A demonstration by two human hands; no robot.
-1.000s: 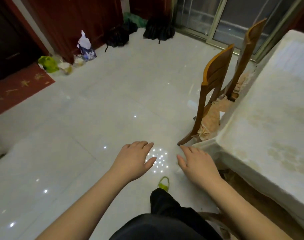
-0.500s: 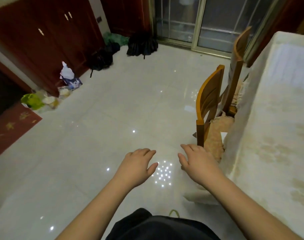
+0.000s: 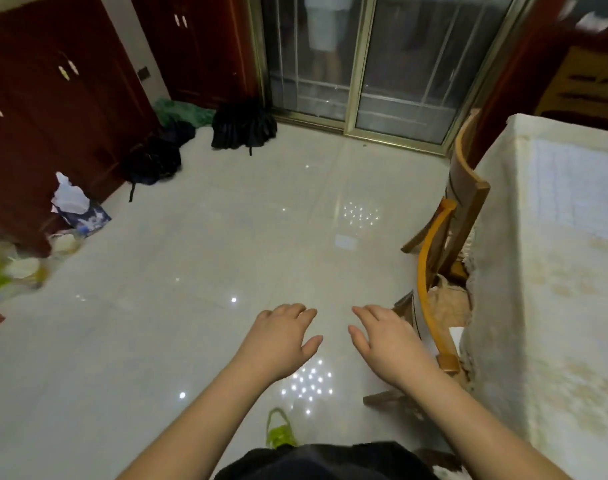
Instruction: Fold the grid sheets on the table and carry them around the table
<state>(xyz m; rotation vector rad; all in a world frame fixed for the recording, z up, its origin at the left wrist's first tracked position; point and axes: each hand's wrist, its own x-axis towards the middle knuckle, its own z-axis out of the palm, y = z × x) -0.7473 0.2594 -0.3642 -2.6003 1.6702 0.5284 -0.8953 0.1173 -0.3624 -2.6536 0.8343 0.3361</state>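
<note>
Both hands are released and grasp nothing: the left hand (image 3: 282, 337) and right hand (image 3: 387, 341) hover over the floor, just left of the desk (image 3: 552, 271). A pale grid sheet (image 3: 572, 188) seems to lie flat on the desk's far part; whether there is more than one I cannot tell. The risk, I judge, is catching a foot on the two chairs (image 3: 437, 271) tucked against the desk's left edge while walking round.

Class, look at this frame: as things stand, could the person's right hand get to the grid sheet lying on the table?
Probably not without moving. The right hand hangs open over the floor, with a wooden chair between it and the table. The grid sheet lies at the table's far end, beyond arm's range.
</note>
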